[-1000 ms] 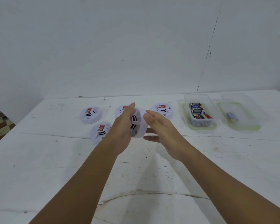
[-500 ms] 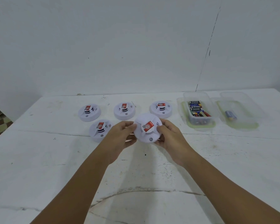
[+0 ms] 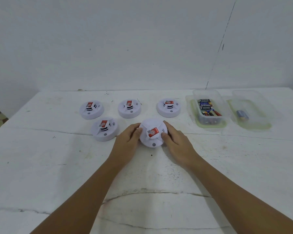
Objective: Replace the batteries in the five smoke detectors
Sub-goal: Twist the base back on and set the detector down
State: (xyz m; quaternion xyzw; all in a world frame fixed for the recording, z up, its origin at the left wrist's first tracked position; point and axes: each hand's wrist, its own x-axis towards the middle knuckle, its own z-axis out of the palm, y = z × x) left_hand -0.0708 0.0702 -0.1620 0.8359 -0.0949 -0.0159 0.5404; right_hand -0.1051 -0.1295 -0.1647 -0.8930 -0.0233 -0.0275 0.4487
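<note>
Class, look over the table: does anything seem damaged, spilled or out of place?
Only the table itself: long cracks cross its stained white top. The five smoke detectors sit upright, and the batteries stay inside their clear tub.

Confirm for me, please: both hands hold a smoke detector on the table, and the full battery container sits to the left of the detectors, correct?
Not quite. In the head view the full battery container sits to the right of the detectors. Both hands, left and right, do hold a smoke detector on the table.

I read "EVEREADY" on the dark batteries [image 3: 205, 104] in the clear box [image 3: 225, 114]; the detectors' red stickers [image 3: 153, 132] stay unreadable.
</note>
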